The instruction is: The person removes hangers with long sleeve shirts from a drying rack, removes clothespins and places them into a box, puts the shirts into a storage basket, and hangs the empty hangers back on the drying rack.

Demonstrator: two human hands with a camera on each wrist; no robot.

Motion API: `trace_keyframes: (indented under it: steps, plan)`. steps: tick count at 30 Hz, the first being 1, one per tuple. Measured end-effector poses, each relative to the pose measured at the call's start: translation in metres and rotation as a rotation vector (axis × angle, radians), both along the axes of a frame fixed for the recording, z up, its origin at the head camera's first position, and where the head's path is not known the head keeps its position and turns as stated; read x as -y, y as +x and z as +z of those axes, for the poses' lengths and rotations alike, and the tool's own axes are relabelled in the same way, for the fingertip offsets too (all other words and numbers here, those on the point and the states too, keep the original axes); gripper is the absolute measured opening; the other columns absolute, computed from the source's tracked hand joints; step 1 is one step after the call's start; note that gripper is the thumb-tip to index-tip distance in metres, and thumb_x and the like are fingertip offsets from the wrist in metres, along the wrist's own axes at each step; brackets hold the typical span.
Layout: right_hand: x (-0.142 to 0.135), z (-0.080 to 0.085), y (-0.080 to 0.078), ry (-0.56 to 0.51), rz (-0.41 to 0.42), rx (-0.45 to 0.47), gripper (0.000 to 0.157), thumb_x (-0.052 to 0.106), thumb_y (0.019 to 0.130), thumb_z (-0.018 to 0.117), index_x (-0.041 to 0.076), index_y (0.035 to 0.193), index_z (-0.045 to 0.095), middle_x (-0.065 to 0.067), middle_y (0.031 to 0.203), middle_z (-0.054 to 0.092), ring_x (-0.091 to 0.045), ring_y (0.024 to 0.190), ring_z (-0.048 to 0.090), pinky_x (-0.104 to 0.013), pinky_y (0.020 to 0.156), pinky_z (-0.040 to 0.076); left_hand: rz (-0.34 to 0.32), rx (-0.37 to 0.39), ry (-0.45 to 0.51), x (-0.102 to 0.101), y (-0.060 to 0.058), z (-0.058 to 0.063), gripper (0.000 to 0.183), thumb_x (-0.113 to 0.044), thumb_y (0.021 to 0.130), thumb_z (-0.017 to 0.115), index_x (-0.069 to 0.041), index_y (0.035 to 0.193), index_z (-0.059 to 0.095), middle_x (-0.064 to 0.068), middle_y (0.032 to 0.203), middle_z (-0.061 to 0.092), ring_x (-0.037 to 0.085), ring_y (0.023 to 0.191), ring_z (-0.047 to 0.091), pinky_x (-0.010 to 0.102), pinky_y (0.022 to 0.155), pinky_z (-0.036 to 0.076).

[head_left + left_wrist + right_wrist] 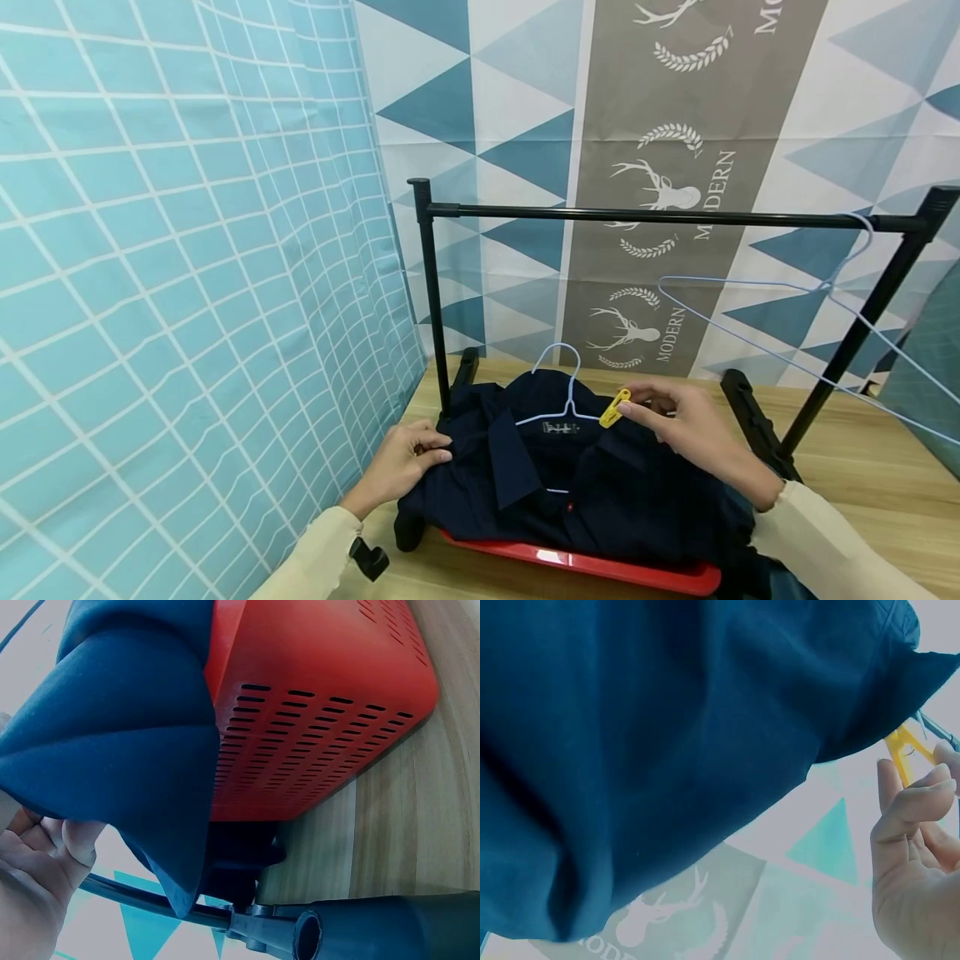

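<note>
A dark navy collared shirt (637, 500) lies over a red basket, with a light blue wire hanger (571, 400) inside its neck and the hook standing up. My left hand (401, 462) pinches the shirt's left-side edge between thumb and fingers. In the left wrist view, the dark cloth (127, 757) hangs in a fold from that hand. My right hand (686, 425) pinches a yellow clothespin (615, 408) close to the hanger's right arm at the collar. The right wrist view shows the clothespin (901, 754) right by the shirt's edge, between thumb and fingers.
Behind the shirt stands a black garment rack (525, 213). Another light blue hanger (828, 285) hangs at the right of its bar. Below the shirt, the red slotted basket (330, 660) sits on the wooden table (870, 508). Blue checked cloth (187, 250) borders the left side.
</note>
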State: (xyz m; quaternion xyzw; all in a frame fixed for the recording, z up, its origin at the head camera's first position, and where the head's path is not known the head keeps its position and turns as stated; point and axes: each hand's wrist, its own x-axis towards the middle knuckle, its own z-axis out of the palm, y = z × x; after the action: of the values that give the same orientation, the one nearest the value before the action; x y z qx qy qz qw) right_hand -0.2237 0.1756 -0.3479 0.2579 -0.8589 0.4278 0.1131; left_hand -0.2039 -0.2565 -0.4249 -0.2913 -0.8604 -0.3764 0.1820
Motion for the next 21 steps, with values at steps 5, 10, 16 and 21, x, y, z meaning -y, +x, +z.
trace_keyframes:
  steps: [5, 10, 16, 21]
  plan:
    - [-0.01, 0.001, 0.002, 0.028, -0.041, -0.02, 0.033, 0.034, 0.099, 0.071, 0.013, 0.124, 0.071, 0.001, 0.105, 0.075, -0.014, 0.078, 0.07, -0.029, 0.067, 0.056, 0.0, 0.001, 0.003, 0.0, 0.0, 0.001, 0.015, -0.009, 0.089, 0.079, -0.01, 0.104, 0.082, -0.012, 0.082, 0.06, 0.004, 0.07, 0.057, 0.026, 0.062, 0.051]
    - [-0.021, 0.002, 0.01, 0.06, -0.096, -0.005, 0.036, 0.039, 0.099, 0.07, 0.014, 0.125, 0.071, 0.0, 0.104, 0.075, -0.016, 0.076, 0.07, -0.029, 0.064, 0.055, -0.008, -0.001, 0.005, -0.001, -0.001, 0.0, 0.015, -0.01, 0.09, 0.079, -0.01, 0.105, 0.082, -0.012, 0.082, 0.06, 0.004, 0.07, 0.057, 0.026, 0.062, 0.052]
    - [-0.035, -0.002, 0.016, 0.081, -0.155, 0.071, 0.044, 0.045, 0.1, 0.067, 0.012, 0.128, 0.069, -0.002, 0.09, 0.072, -0.02, 0.055, 0.056, -0.032, 0.045, 0.045, -0.005, -0.004, 0.005, -0.002, -0.002, 0.0, 0.014, -0.011, 0.091, 0.078, -0.011, 0.104, 0.082, -0.012, 0.083, 0.061, 0.003, 0.07, 0.057, 0.026, 0.062, 0.051]
    - [-0.045, -0.01, 0.017, 0.104, -0.2, 0.084, 0.047, 0.045, 0.099, 0.068, 0.009, 0.129, 0.068, -0.001, 0.087, 0.07, -0.019, 0.054, 0.054, -0.03, 0.046, 0.045, 0.0, 0.004, 0.006, -0.001, -0.002, 0.0, 0.014, -0.011, 0.09, 0.079, -0.011, 0.104, 0.082, -0.013, 0.082, 0.061, 0.003, 0.069, 0.057, 0.026, 0.061, 0.051]
